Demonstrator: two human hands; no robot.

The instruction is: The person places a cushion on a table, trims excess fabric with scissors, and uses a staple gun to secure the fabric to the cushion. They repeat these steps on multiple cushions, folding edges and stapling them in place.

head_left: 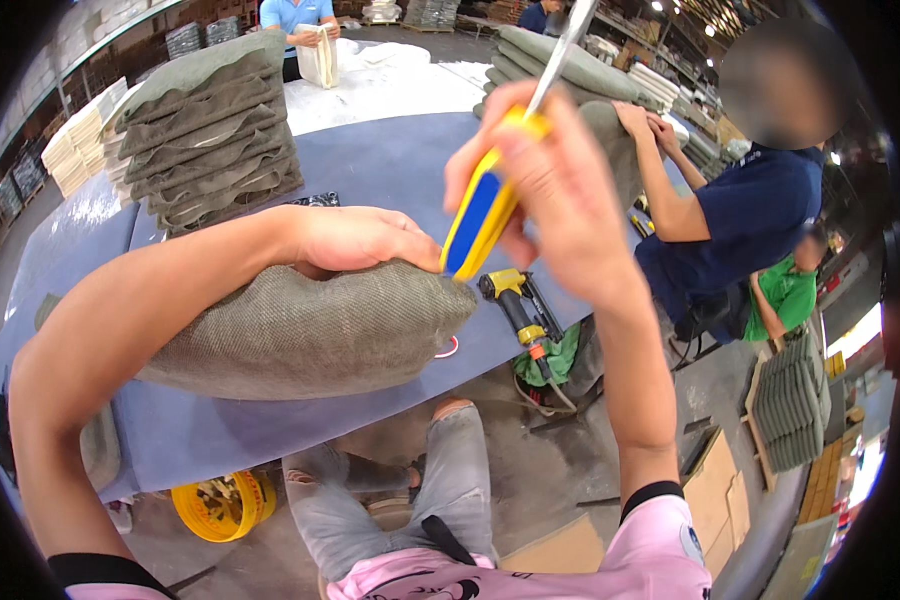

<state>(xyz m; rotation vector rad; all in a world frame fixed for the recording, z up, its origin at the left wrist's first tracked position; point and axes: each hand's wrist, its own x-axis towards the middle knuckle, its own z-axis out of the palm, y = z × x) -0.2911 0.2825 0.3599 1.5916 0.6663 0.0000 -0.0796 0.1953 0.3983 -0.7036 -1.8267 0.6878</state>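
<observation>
Workshop hall, cluttered toward its edges; blue-grey worktable [390, 150] across the middle, its near edge above our knees.

Item: one plump grey-green cushion [300, 335], lying along the near side of the table.

Left hand [360, 238]: ours, set on the cushion's top edge, fingers curled out of sight; we cannot tell whether it pinches the fabric.

Right hand [560, 190]: ours, slightly blurred, closed firmly round a yellow-and-blue handled tool [477, 222], metal shaft upward, handle butt close by the cushion's corner; contact uncertain.

Step in hand, by our judgement: steadying the cushion and working at that corner. Next move would call for a firm left hold and a controlled tool, its shaft kept clear of people.

Also on the table: yellow-and-black air stapler [515, 305], hose attached, right of the cushion; tall stack of grey-green covers [215, 130], far left.

Beyond and around: co-worker in navy [735, 200], right, hands on similar fabric; co-worker in light blue [295, 18], far side, holding a cream bag [318, 58]; yellow bucket [261, 497], on the floor.
</observation>
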